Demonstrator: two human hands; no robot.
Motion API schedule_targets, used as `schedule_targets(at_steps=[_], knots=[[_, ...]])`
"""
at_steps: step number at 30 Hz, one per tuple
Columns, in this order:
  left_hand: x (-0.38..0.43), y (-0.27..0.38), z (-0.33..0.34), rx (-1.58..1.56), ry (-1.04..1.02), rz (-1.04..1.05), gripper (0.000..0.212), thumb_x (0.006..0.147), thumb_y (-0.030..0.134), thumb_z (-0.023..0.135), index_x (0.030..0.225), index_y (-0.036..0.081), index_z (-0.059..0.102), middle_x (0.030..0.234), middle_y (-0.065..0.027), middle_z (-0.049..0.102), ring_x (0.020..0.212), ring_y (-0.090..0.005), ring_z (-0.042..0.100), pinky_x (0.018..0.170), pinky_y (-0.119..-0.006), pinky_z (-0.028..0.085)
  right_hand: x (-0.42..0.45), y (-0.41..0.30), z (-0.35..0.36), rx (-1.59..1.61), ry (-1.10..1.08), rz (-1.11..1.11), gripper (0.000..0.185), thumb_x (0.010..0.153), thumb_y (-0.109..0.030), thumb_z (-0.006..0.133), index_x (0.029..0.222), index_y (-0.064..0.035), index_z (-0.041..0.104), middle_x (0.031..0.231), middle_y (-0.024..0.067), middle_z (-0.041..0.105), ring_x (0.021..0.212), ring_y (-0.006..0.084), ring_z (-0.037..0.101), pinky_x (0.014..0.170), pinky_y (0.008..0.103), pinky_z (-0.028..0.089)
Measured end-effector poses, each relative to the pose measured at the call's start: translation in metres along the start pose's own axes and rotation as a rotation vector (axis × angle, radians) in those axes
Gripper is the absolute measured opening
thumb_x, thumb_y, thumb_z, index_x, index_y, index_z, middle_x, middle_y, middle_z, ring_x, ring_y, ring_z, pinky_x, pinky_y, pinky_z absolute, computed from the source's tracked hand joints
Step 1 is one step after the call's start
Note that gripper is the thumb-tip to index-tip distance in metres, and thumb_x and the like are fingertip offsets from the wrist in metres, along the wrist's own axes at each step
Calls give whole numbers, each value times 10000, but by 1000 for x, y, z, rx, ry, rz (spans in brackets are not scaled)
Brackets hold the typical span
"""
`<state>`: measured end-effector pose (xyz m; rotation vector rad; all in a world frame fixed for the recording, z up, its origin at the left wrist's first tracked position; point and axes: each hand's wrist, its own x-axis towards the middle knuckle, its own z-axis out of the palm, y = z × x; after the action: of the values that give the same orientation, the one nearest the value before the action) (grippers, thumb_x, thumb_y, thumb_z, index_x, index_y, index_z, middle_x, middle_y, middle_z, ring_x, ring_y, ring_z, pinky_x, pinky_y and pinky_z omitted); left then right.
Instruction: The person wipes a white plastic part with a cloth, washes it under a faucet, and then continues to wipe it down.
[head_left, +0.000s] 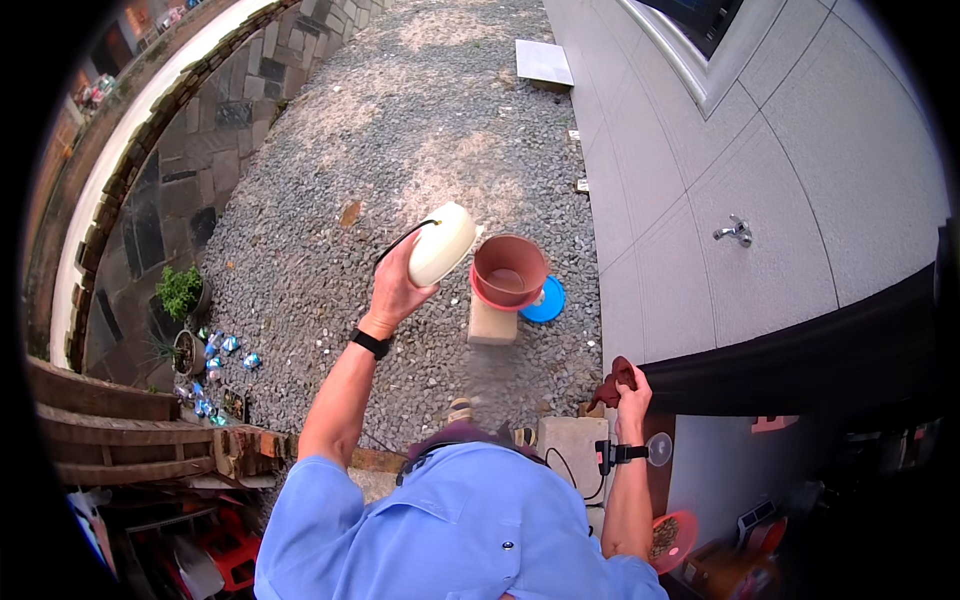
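My left hand (399, 289) grips a rounded cream plastic housing (444, 244) by its lower side, holding it up over the gravel. From its upper left side comes a black cord (401, 238). Out by the wall, my right hand (634, 397) pinches a crumpled dark red cloth (619, 381). A reddish-brown plastic tub (510, 255) sits in a pink basin (486, 297), just right of the cream housing. Both rest on a pale block (493, 324). Partly hidden behind the tub is a round blue lid (546, 301).
A chrome tap (735, 231) juts from the grey wall (660, 195) on the right. Potted plants (180, 292) and crushed cans (214, 364) lie at the left. Behind my right arm is a pink bowl (675, 536). Concrete blocks (571, 442) stand beside my feet.
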<state>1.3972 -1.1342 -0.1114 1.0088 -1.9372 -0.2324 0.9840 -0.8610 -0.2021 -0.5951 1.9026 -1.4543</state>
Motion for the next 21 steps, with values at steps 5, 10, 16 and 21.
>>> schedule_targets(at_steps=[5,10,16,21], knots=[[-19,74,40,-199,-106,-85,773,679,29,800,1406,54,540,1325,-165,636,1246,-357,619,1056,-429,506,11,-85,42,600,-165,-64,478,947,53,582,1419,45,512,1356,123,610,1216,228,607,1066,383,480],[-31,119,69,-315,-183,-52,745,686,9,779,1395,34,550,1300,-179,639,1215,-352,631,1045,-415,503,27,-100,43,632,-174,-15,403,1009,-102,624,1395,-27,541,1345,113,630,1212,253,627,973,482,548],[-37,143,84,-324,-312,-9,783,658,63,823,1388,43,543,1347,-176,630,1252,-388,606,1065,-458,504,25,-73,21,723,-55,119,327,1004,-103,630,1318,-22,589,1240,101,668,1113,229,666,927,426,565],[-44,152,93,-395,-271,-134,772,677,55,800,1403,35,537,1342,-174,621,1247,-358,614,1066,-437,494,27,-67,-15,756,11,242,291,1002,-148,655,1259,-19,615,1102,108,709,1007,255,705,880,415,580]])
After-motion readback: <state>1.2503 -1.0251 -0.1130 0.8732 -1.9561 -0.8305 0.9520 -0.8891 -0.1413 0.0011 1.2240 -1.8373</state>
